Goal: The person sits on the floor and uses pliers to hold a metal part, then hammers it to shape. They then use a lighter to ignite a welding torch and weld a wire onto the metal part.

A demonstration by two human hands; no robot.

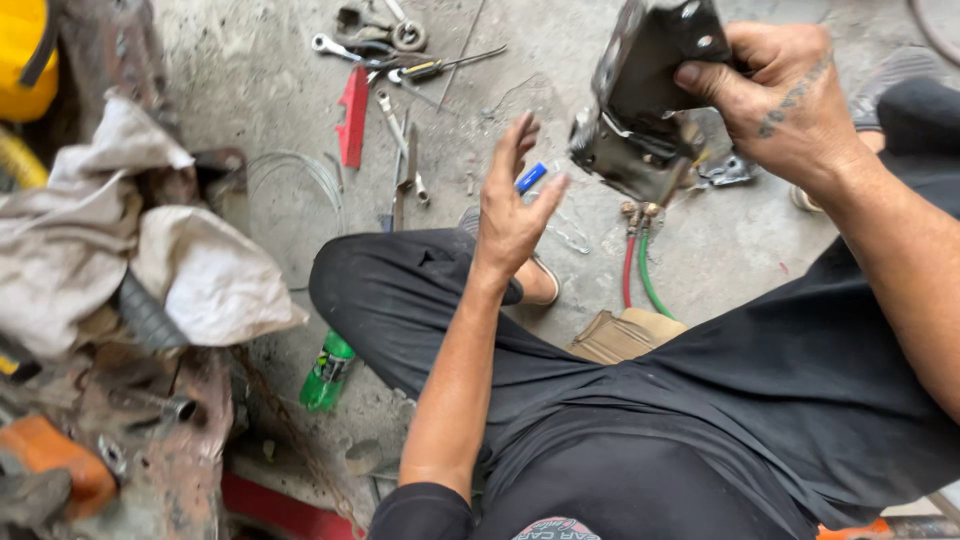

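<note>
The right hand [775,100] grips a dark metal bracket [645,95] by its upper edge, seemingly heavy, stiff, sharp-cornered, while the left hand [515,205] spreads open just below-left.

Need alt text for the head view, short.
Seen from above, a seated person's right hand grips a dark metal bracket while the open left hand hovers beside it, fingers spread. On the concrete floor lie wrenches, a screwdriver, red and green hoses, a green bottle and rags.
</note>
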